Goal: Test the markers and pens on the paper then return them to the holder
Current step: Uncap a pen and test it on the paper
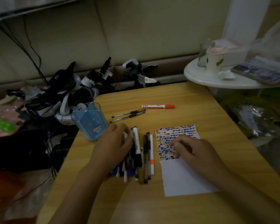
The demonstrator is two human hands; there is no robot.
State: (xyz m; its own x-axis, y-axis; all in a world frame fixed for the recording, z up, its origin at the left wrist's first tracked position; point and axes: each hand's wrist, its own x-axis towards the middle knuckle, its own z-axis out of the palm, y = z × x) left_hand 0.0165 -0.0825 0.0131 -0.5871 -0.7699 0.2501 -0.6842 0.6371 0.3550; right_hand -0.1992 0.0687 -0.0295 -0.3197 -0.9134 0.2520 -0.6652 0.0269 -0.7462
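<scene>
The left hand [115,139] curled its grip over the pile of pens [139,152] to pick one, while the right hand [191,149], fingers loosely together and empty, steadied the paper [181,178].

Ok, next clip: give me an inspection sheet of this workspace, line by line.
Surface: wooden table, lit dimly.
Job's things: blue pen holder at the table's left edge; pile of pens and markers beside the paper, whose upper part is filled with colour swatches; two black gel pens and a red-capped marker lying apart.
Clutter: bags and straps left of the table.
Grippers: left hand on the pile, fingers curled round pens; right hand resting on the paper, holding nothing.
Cables: black cords on the wall.
Surroundings: white round side table with paper cup and phone.
</scene>
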